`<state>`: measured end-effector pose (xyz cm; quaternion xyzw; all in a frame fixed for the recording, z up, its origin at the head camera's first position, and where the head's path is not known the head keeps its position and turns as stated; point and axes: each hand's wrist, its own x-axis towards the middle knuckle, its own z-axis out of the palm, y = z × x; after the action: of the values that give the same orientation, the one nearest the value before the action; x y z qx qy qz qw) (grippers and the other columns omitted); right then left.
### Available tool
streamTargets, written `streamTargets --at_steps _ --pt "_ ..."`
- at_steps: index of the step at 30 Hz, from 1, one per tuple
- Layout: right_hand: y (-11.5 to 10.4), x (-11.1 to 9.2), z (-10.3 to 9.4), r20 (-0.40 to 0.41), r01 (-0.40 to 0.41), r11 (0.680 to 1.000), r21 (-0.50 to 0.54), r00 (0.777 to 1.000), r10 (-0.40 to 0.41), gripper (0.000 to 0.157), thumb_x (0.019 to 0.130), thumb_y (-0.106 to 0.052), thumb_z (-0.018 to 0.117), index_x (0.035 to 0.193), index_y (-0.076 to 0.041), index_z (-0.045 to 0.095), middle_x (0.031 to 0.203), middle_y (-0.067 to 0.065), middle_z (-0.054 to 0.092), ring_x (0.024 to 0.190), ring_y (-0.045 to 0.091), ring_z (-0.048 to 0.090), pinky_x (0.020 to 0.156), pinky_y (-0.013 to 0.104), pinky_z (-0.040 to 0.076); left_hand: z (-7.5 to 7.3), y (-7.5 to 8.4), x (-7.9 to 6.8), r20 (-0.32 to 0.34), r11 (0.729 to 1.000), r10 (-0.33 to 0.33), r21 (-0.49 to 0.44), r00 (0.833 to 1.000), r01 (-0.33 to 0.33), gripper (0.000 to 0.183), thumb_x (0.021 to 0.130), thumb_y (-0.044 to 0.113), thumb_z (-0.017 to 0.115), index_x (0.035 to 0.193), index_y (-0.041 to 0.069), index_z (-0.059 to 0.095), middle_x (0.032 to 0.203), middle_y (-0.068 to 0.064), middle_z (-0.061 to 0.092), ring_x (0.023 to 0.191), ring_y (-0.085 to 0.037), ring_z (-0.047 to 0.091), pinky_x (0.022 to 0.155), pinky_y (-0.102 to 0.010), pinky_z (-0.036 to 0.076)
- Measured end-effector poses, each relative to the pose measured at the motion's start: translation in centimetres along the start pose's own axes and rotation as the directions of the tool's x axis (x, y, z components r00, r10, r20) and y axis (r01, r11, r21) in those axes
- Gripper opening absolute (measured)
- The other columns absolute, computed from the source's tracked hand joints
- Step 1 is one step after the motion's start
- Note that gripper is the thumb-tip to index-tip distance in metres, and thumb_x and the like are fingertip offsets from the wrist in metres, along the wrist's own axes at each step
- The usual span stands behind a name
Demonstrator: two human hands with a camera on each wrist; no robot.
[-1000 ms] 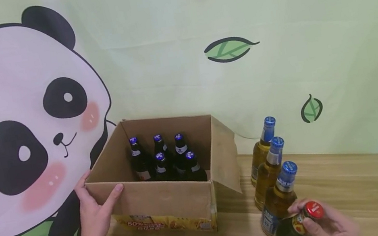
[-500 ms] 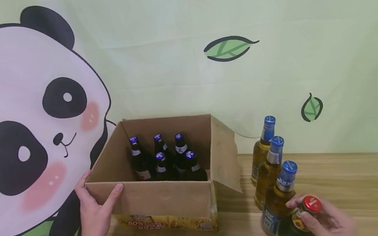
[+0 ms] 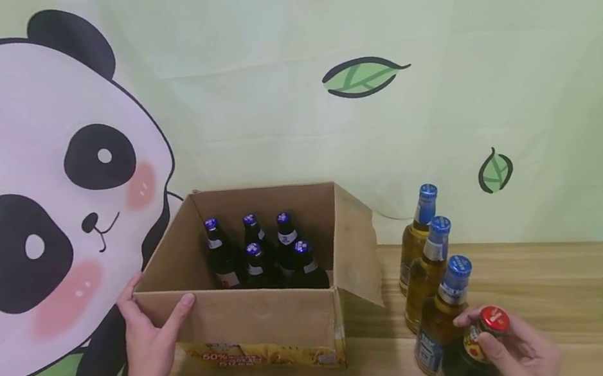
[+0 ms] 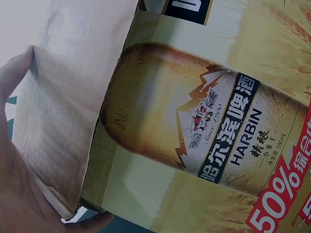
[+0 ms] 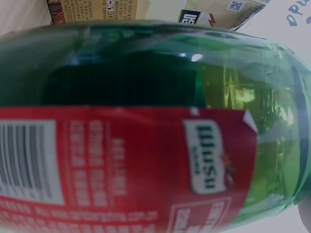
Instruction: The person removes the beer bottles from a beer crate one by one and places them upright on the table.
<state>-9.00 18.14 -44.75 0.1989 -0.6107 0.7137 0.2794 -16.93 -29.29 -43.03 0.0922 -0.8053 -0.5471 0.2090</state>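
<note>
My left hand [image 3: 152, 343] grips the front left corner of an open cardboard box [image 3: 256, 315], the thumb on its front. In the left wrist view, the hand pinches a bare cardboard flap [image 4: 73, 97] beside a printed bottle picture. My right hand [image 3: 527, 352] holds a green beer bottle [image 3: 461, 362] by its neck, just below the red cap. Its red label [image 5: 146, 165] fills much of the right wrist view. The bottle's base is out of the head view. Close behind it stands a blue-capped amber beer bottle [image 3: 436, 327]; whether they touch, I cannot tell.
Several dark beer bottles [image 3: 225, 261] with blue caps stand upright inside the box. Two more amber bottles, a middle one [image 3: 421, 284] and a far one [image 3: 417, 239], line up right of the box. A side flap [image 3: 357, 248] sticks out toward them. Behind the wooden table [image 3: 562, 285] hangs a panda-print backdrop [image 3: 263, 89].
My right hand and the green bottle have shifted slightly up and left, toward the nearest amber bottle. The left hand keeps its grip on the box, which stays in place.
</note>
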Motion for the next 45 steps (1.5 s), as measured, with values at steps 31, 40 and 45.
streamTargets --at_steps 31,40,45 --pt "0.2 -0.1 0.1 -0.005 -0.007 1.0 0.02 1.0 0.007 0.019 0.092 0.025 0.044 0.107 0.025 0.056 0.094 0.019 0.071 0.093 0.023 0.069 0.087 0.023 0.054 -0.1 0.1 0.0 0.002 1.0 -0.014 0.004 1.0 0.014 0.098 0.086 0.035 0.08 0.155 0.037 0.01 0.152 -0.012 0.032 0.134 -0.037 0.038 0.108 -0.068 0.031" --pt "-0.9 0.0 0.0 -0.015 -0.143 0.983 -0.112 0.99 0.142 0.016 0.094 0.021 0.048 0.107 0.021 0.057 0.093 0.013 0.072 0.091 0.019 0.069 0.084 0.022 0.055 0.0 0.1 0.0 -0.001 1.0 -0.012 0.008 1.0 0.012 0.098 0.086 0.035 0.08 0.155 0.037 0.011 0.152 -0.012 0.032 0.132 -0.037 0.039 0.108 -0.068 0.032" --pt "-2.0 0.6 -0.8 0.064 -0.214 0.937 -0.277 0.968 0.241 0.016 0.096 0.015 0.054 0.11 0.014 0.059 0.097 0.011 0.072 0.095 0.014 0.069 0.083 0.022 0.056 0.0 0.0 0.1 -0.001 1.0 -0.006 0.007 1.0 0.006 0.098 0.086 0.034 0.08 0.155 0.038 0.011 0.152 -0.012 0.033 0.132 -0.036 0.039 0.108 -0.068 0.032"
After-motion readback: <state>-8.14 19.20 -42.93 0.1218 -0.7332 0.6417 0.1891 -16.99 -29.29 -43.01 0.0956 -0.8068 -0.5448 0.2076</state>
